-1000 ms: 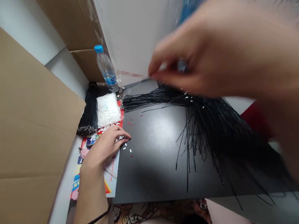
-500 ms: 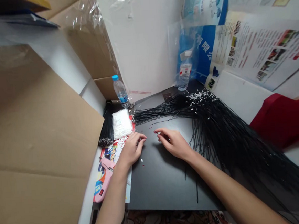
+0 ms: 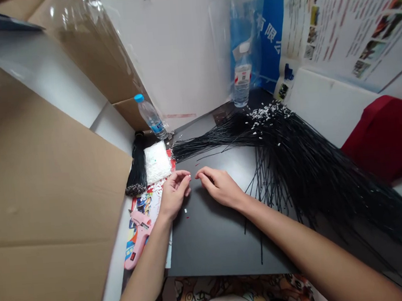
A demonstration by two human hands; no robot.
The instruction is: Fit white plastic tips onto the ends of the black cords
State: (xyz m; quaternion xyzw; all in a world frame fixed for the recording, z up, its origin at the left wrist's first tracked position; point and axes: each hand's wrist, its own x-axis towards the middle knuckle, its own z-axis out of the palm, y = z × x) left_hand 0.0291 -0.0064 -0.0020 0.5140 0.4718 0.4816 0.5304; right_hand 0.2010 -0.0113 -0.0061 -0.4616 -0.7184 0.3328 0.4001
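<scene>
My left hand (image 3: pixel 174 193) rests on the left edge of a black mat (image 3: pixel 214 233), fingers curled in a pinch on a tiny white piece. My right hand (image 3: pixel 217 186) lies just to its right, fingertips almost touching the left ones, fingers bent; what they hold is too small to make out. A big fan of thin black cords (image 3: pixel 302 161) spreads over the mat's right side, dotted with small white pieces (image 3: pixel 264 115). A bag of white pieces (image 3: pixel 156 162) and a tied bundle of black cords (image 3: pixel 138 167) lie just beyond the left hand.
A pink glue gun (image 3: pixel 136 241) lies on a colourful printed sheet (image 3: pixel 144 206) by my left forearm. Two water bottles stand at the back, one blue-capped (image 3: pixel 150 116), one by the posters (image 3: pixel 241 77). Cardboard walls (image 3: pixel 44 195) close in the left side; red fabric (image 3: pixel 384 136) lies at the right.
My right hand came down from close in front of the camera to the mat and moved left to meet the left hand. The view tilted and the glue gun came into sight.
</scene>
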